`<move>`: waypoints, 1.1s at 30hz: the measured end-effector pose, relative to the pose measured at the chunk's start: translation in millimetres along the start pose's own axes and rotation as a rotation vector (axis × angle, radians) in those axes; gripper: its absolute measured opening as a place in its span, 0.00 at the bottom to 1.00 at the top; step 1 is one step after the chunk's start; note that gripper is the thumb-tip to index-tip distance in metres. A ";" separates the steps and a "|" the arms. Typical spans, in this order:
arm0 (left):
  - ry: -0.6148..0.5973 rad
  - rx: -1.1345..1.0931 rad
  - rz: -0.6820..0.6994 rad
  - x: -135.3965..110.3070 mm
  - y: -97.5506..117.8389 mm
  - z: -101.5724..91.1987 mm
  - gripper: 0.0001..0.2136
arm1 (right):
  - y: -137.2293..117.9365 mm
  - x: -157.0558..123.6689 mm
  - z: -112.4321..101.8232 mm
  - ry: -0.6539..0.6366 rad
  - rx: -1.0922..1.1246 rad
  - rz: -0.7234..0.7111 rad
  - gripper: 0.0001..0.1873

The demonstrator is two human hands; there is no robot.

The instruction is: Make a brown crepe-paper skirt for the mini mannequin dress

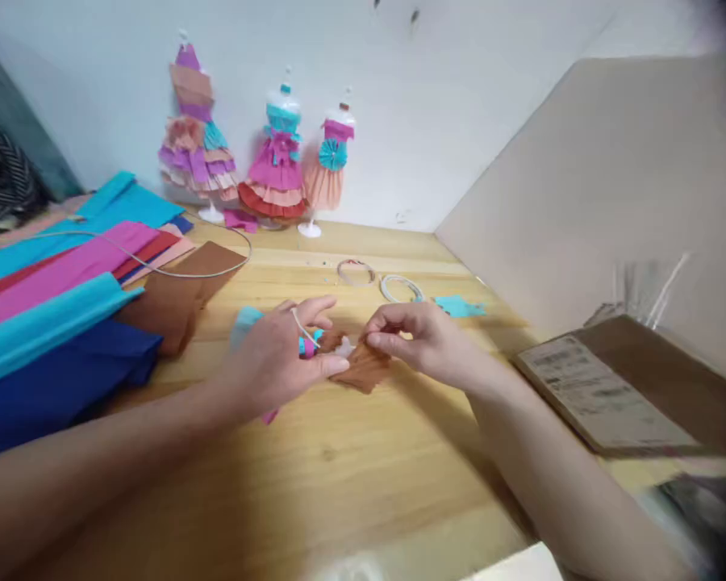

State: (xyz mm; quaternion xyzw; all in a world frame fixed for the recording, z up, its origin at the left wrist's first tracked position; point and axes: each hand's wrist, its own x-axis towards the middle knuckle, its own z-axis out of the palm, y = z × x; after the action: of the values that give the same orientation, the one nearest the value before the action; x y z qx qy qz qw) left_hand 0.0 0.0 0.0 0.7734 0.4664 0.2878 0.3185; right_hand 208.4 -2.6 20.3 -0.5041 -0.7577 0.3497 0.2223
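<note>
Under my left hand (pixel 281 347) lies a small dress form (pixel 308 347), turned on its side, with blue and magenta paper on it. My left fingers and thumb curve around it, and much of it is hidden by the palm. A thin white loop (pixel 302 327) runs from a left finger toward the form. My right hand (pixel 420 339) is closed, thumb against finger, on a piece of brown crepe paper (pixel 363 369). That paper is gathered in folds around the form's right end. My left thumb tip touches its near edge.
Three dressed mini mannequins (pixel 197 129) stand by the wall. Crepe paper sheets (pixel 66 266) lie piled at left, a wire (pixel 206 276) across them. Beyond my hands are a ring (pixel 356 273), a wire coil (pixel 402 288) and blue scraps (pixel 460 306). A cardboard box (pixel 653 387) sits right.
</note>
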 end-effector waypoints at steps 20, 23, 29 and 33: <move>0.092 -0.026 0.076 1.0 -16.1 18.9 0.22 | 22.1 3.6 8.9 0.184 0.518 -0.025 0.15; 0.083 -0.026 0.121 -0.9 -12.6 18.4 0.25 | 23.0 2.0 13.4 0.267 0.540 -0.040 0.13; 0.134 0.045 0.244 -4.9 -10.5 16.7 0.06 | 20.0 0.6 19.1 0.277 0.448 -0.125 0.14; 0.154 0.055 0.261 -4.8 -12.9 18.2 0.06 | 23.7 -1.7 18.6 0.270 0.440 -0.121 0.13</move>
State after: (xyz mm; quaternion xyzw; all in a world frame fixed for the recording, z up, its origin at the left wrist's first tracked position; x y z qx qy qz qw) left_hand 4.6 -3.7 -22.0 0.8116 0.3927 0.3724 0.2200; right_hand 210.7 -3.9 -9.8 -0.4395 -0.6559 0.4214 0.4463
